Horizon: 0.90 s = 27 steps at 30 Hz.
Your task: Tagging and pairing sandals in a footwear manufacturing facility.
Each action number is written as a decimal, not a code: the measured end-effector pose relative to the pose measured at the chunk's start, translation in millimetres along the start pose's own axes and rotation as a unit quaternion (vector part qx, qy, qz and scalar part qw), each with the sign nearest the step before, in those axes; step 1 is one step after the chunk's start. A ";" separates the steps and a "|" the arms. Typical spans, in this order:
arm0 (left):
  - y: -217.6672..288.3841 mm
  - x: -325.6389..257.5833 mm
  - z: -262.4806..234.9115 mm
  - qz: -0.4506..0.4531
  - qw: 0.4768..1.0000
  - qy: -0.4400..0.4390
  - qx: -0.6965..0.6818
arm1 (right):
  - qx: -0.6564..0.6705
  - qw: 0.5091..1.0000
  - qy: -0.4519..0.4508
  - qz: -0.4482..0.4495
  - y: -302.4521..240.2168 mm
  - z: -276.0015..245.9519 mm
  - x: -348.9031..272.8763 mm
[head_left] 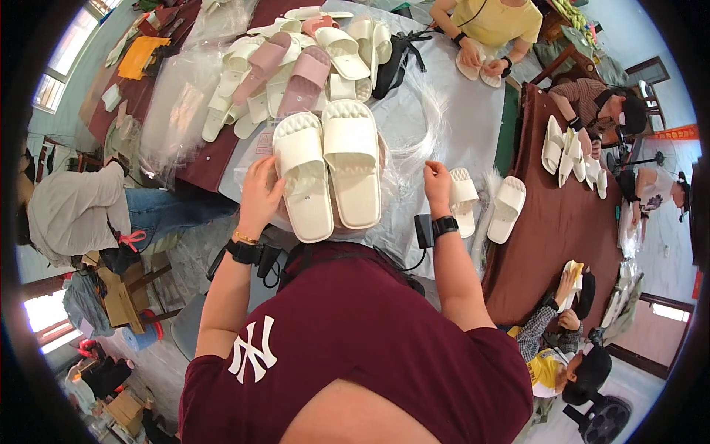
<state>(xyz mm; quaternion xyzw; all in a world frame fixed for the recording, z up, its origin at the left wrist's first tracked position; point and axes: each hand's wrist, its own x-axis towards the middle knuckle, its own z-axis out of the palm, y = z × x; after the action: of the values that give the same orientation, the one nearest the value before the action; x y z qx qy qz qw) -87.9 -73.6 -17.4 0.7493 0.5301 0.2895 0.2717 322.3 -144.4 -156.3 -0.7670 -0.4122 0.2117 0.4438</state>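
Slippers: a pair of cream slippers [329,174] lies side by side on the grey table [473,126], right in front of the person, toes pointing to the near edge.
How they look: each slipper is thick and soft-looking, with a wide strap across the far part and small bumps on the footbed. They are the same cream colour all over.
Left hand: the left hand [260,196] rests against the left side of the left slipper. The fingers are spread and curl onto its edge. It touches the slipper but I cannot tell if it grips it.
Right hand: the right hand [438,185] is closed in a loose fist, to the right of the pair and apart from it. It seems to pinch thin clear plastic [414,140], but that is hard to see.
Wrists: both wrists wear a black band.
Far pile: more cream and pink slippers [296,63] lie in a heap farther away.
Right side: two single cream slippers [488,203] lie just right of the right hand.
Other people: others sit round the brown table [555,222] on the right.
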 end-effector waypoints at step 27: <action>0.7 -18.8 -0.9 -0.006 0.999 0.035 0.006 | -0.248 0.966 -0.064 -0.038 18.1 -4.9 12.0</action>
<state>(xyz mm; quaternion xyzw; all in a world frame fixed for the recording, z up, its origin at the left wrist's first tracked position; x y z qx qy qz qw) -93.1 -91.6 -19.0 0.7372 0.5455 0.3109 0.2495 340.5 -141.8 -168.8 -0.8217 -0.5081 0.1343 0.2205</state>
